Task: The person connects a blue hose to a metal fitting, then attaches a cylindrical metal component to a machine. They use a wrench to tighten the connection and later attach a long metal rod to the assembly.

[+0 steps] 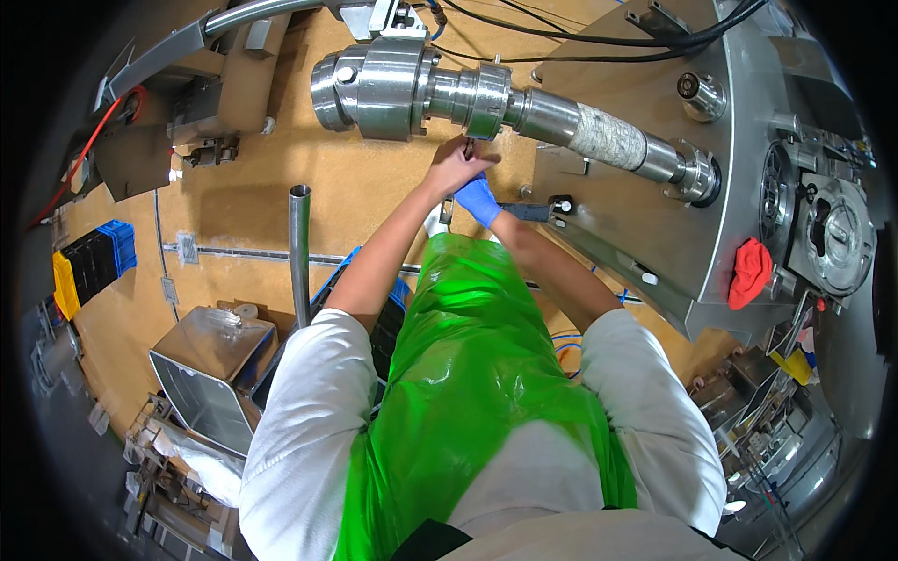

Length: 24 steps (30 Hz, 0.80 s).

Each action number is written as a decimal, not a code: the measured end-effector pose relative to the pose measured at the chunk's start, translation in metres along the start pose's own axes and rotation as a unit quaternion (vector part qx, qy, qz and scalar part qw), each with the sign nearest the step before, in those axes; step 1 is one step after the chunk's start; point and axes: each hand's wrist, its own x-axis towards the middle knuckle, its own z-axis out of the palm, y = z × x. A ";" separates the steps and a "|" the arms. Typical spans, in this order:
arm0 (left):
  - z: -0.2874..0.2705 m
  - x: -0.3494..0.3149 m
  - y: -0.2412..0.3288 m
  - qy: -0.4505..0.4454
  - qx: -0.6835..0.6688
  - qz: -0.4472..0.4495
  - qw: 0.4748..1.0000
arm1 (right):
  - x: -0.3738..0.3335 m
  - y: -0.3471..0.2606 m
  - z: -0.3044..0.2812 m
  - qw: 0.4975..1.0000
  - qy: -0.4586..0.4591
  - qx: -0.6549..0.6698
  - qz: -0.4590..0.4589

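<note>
**A:** Where do you stand right now?

**B:** In front of you is the big steel machine (645,206), and the pipe (524,107) runs out of its side to the left. Both your hands are up at the underside of the clamp (486,98) on that pipe. By my reading, you're working the clamp's fastening and it hasn't come apart, since the ring sits whole around the joint.

**A:** And your grip?

**B:** Your left hand (456,165), bare, has its fingers pinched shut on a small dark part at the clamp's lower edge. Your right hand (478,198), in a blue glove, sits just beneath it, touching it, with the fingers curled. I can't tell whether it holds anything.

**A:** What does the next move call for?

**B:** I'd say a steady pinch from your left while your right braces below, so nothing small drops past your apron (468,374).

**A:** Containers?

**B:** The steel bin (210,374) is at your lower left, open side tilted toward you, and I can make out only its bare steel walls inside. The crates (120,245) are further left by the wall, and their contents are too small to tell.
</note>
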 end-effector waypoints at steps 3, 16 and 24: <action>0.007 -0.001 0.014 0.074 -0.041 0.011 0.996 | 0.026 0.037 0.055 0.988 0.105 0.107 -0.042; 0.025 0.006 -0.039 0.124 0.001 -0.009 0.992 | -0.009 0.001 0.011 0.993 0.062 0.058 -0.078; 0.049 0.058 -0.010 0.031 -0.462 -0.162 0.871 | -0.024 0.019 -0.070 0.997 -0.006 0.003 0.082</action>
